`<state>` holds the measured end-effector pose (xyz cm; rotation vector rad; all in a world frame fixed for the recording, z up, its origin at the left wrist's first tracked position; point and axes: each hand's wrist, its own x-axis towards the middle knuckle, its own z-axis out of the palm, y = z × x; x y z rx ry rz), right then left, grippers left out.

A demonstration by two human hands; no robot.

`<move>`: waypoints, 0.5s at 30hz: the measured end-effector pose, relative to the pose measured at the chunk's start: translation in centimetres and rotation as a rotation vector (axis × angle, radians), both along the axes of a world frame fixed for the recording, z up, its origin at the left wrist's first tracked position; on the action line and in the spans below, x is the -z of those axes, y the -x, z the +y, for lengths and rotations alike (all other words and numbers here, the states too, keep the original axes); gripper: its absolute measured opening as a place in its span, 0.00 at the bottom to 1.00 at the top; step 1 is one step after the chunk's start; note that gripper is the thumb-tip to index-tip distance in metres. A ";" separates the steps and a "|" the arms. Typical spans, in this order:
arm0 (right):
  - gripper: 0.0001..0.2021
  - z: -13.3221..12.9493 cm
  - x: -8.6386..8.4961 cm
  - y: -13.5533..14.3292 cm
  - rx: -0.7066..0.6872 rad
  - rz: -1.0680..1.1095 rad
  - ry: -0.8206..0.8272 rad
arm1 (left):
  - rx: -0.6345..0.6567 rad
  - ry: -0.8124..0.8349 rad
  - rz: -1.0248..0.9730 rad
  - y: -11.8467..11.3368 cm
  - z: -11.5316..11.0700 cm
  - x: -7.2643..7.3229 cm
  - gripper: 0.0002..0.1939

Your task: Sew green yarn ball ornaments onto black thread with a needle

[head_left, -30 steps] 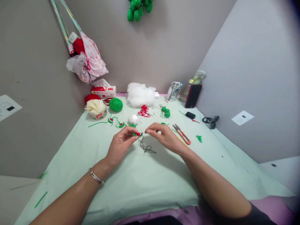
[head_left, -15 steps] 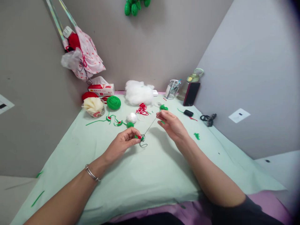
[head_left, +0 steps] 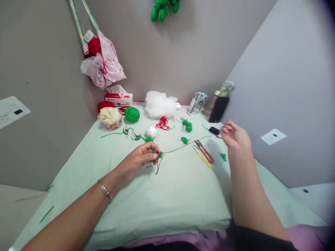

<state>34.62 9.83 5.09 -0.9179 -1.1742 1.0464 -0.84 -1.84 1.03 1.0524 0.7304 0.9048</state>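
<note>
My left hand (head_left: 142,157) pinches a small green and red crocheted piece (head_left: 157,153) above the middle of the table. A dark thread (head_left: 180,148) runs from this piece to the right, and a loose tail of it hangs below my fingers. At the far end of the thread is my right hand (head_left: 234,135), fingers closed in a pinch and raised beside a black oval object (head_left: 214,130). Whether a needle is also between those fingers is too small to tell. Orange-handled thread snips (head_left: 205,152) and a yellow-handled crochet hook (head_left: 204,160) lie under the thread.
White stuffing (head_left: 160,104), a green yarn ball (head_left: 132,114) and a white ball (head_left: 151,131) sit toward the back. A tissue box (head_left: 119,99) stands back left. A glass jar (head_left: 196,103) and a phone (head_left: 219,109) are back right. A dotted bag (head_left: 111,55) hangs left.
My right hand has swung away to the right, drawing the dark thread out long. The loop by my left hand has shrunk to a hanging tail. The snips and hook have come into sight.
</note>
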 end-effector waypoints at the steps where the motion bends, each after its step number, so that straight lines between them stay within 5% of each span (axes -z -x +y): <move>1: 0.14 -0.4 0.2 1.4 -0.027 -0.005 0.009 | -0.001 0.004 0.003 0.0 0.0 0.0 0.10; 4: 0.11 -2.7 1.1 7.1 -0.188 -0.080 0.080 | -0.004 0.014 0.010 0.0 0.1 0.2 0.09; 8: 0.20 -6.0 1.9 12.4 -0.802 -0.490 0.146 | -0.012 0.014 0.016 0.2 0.1 0.2 0.08; 10: 0.20 -6.7 1.7 12.7 -0.976 -0.673 0.085 | -0.019 0.015 0.018 0.3 0.1 0.2 0.08; 12: 0.19 -6.5 1.3 11.9 -0.917 -0.813 0.003 | -0.027 0.024 0.019 0.4 0.1 0.2 0.08; 15: 0.18 -5.1 0.9 9.8 -0.551 -0.948 -0.049 | -0.027 0.036 0.021 0.4 0.1 0.1 0.08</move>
